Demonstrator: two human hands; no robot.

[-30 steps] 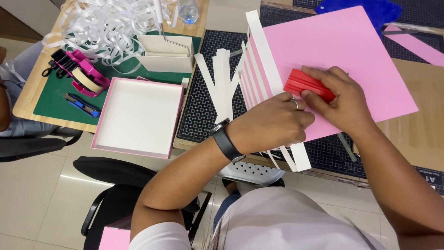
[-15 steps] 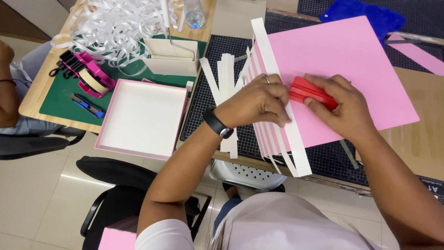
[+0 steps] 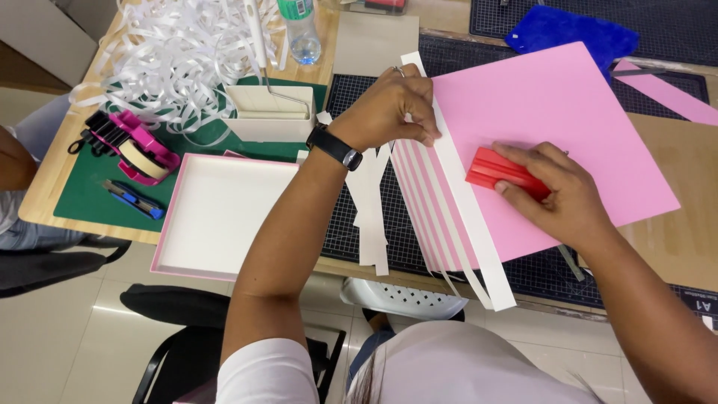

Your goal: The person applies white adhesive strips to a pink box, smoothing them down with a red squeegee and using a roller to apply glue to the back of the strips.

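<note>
A large pink sheet (image 3: 553,127) lies on a black cutting mat (image 3: 351,217). Long white strips (image 3: 464,217) run along its left edge. My left hand (image 3: 389,105) presses its fingertips on the upper part of the widest white strip, at the sheet's edge. My right hand (image 3: 557,194) holds a red scraper block (image 3: 505,172) flat on the pink sheet, just right of the strips. More loose white strips (image 3: 370,209) lie on the mat to the left, under my left forearm.
An open pink-edged white box tray (image 3: 217,217) sits at the left. Behind it are a pink tape dispenser (image 3: 134,150), a blue knife (image 3: 134,200), a white tray with a roller (image 3: 265,112), a heap of white ribbon (image 3: 179,52), a bottle (image 3: 299,30) and blue paper (image 3: 568,34). Another person's arm (image 3: 15,161) shows at far left.
My left hand has slid up along the white strip from mid-sheet to near its top end. The right hand with the red scraper stayed on the pink sheet.
</note>
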